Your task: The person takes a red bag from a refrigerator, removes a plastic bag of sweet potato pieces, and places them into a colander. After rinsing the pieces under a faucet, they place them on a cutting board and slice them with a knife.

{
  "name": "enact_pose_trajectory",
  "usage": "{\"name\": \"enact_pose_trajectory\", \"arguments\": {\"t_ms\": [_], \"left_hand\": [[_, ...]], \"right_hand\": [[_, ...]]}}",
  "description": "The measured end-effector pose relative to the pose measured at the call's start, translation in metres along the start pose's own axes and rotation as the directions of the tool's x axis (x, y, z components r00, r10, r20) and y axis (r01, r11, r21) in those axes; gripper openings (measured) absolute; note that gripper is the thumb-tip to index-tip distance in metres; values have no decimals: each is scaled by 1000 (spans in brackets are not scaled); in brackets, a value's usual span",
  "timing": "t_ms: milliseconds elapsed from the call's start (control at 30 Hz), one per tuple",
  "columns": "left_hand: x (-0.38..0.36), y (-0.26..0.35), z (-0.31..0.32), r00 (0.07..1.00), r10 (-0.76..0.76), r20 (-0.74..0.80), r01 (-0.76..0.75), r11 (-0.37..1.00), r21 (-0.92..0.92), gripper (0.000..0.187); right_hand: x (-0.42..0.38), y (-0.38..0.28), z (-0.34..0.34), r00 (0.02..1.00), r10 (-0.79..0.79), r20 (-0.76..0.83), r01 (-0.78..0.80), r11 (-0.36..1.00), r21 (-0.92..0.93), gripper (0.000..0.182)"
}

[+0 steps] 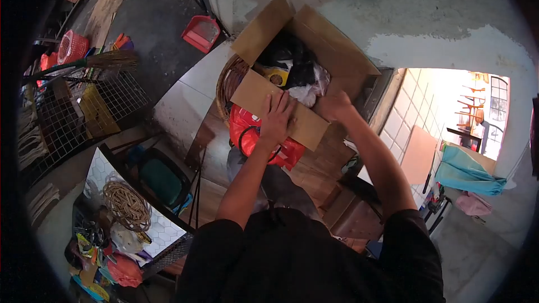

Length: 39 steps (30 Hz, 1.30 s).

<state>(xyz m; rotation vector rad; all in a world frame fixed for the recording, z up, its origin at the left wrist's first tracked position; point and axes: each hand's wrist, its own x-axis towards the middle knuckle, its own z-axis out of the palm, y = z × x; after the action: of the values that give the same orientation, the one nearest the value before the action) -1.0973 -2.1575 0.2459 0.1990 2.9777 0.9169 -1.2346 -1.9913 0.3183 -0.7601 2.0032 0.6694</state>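
An open cardboard box (337,39) holds black plastic bags (292,56), a whitish plastic bag (307,93) and a yellow item (275,76). My left hand (275,115) lies with fingers spread on the near flap (251,92) of the box. At the box's right side is my right hand (335,105), its fingers curled; what they hold, if anything, is hidden. Below the near flap, a red plastic bag (241,123) with a black loop sits close to my left wrist.
Left of the box are a wicker basket (223,81) and a red dustpan (201,32). A table (167,228) at lower left carries a coiled rattan bundle (127,206). A broom (109,59) lies at far left. A teal cloth (466,173) hangs at right.
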Motion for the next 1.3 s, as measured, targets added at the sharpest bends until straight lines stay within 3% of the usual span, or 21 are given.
{"name": "enact_pose_trajectory", "arguments": {"t_ms": [133, 233, 300, 333, 400, 433, 500, 533, 600, 633, 700, 733, 800, 867, 933, 1000, 1067, 1100, 1200, 1267, 1300], "left_hand": [[-1, 1, -6, 1000, 1, -2, -1, 998, -68, 61], [-2, 2, -8, 1000, 0, 24, 3, 994, -109, 62], [1, 1, -8, 999, 6, 42, -2, 995, -102, 62], [0, 1, -8, 999, 13, 42, -9, 995, -98, 63], [1, 1, -9, 999, 21, 44, -17, 996, -87, 63], [2, 2, -11, 998, 9, 59, -3, 995, -95, 63], [4, 4, -13, 997, 7, 80, 1, 995, -96, 62], [5, 5, -14, 996, -3, 94, 12, 995, -95, 62], [6, 5, -15, 995, -7, 101, 16, 996, -85, 62], [7, 5, -16, 991, -23, 134, 34, 996, -87, 63], [8, 5, -11, 988, -39, 148, 54, 994, -96, 65], [11, 4, -12, 988, -44, 149, 59, 994, -96, 65], [9, 7, -17, 988, -38, 148, 59, 988, -145, 66], [6, 8, -17, 988, -33, 154, 56, 988, -147, 67], [11, 6, -16, 992, -16, 125, 34, 989, -142, 67], [7, 4, -12, 993, -18, 118, 35, 989, -141, 67], [5, 2, -16, 990, -5, 141, 24, 991, -130, 69], [6, 1, -17, 985, -4, 175, 25, 993, -118, 70], [7, -5, -8, 983, 0, 185, 25, 990, -136, 71], [11, -8, -13, 980, 17, 197, 15, 988, -156, 69], [9, -7, -11, 976, 4, 217, 36, 983, -182, 68]], "right_hand": [[8, 47, 33, 996, -74, -45, 74, 997, -1, 23], [25, 44, 32, 997, -3, 83, -3, 997, 75, 25], [49, 43, 29, 983, 171, 68, -181, 962, 202, 30], [70, 49, 36, 982, 178, 61, -187, 959, 211, 30], [128, 56, 68, 921, 370, 124, -381, 785, 488, 48], [150, 56, 79, 921, 369, 123, -379, 781, 496, 48], [189, 53, 99, 844, 536, 28, -313, 449, 837, 63], [209, 50, 115, 844, 535, 29, -309, 442, 842, 63], [243, 47, 137, 633, 678, -373, -191, 604, 773, 79], [239, 40, 133, 628, 676, -385, -182, 609, 772, 79], [217, 25, 118, 519, 798, -306, -203, 463, 863, 68], [215, 31, 112, 523, 795, -307, -202, 465, 862, 68], [198, 40, 107, 683, 728, -61, -355, 404, 843, 41], [171, 41, 81, 626, 775, -90, -291, 340, 894, 32], [152, 50, 56, 693, 687, -220, -321, 567, 759, 35], [130, 50, 35, 616, 726, -306, -321, 586, 744, 37], [105, 54, 20, 654, 713, -252, -268, 530, 804, 37], [84, 60, 18, 639, 694, -333, -159, 542, 825, 35], [-5, 70, 2, 613, 702, -362, -44, 488, 872, 31], [-71, 73, 7, 554, 678, -484, 149, 491, 858, 25], [-105, 68, 8, 449, 719, -530, 371, 390, 843, 17]]}}
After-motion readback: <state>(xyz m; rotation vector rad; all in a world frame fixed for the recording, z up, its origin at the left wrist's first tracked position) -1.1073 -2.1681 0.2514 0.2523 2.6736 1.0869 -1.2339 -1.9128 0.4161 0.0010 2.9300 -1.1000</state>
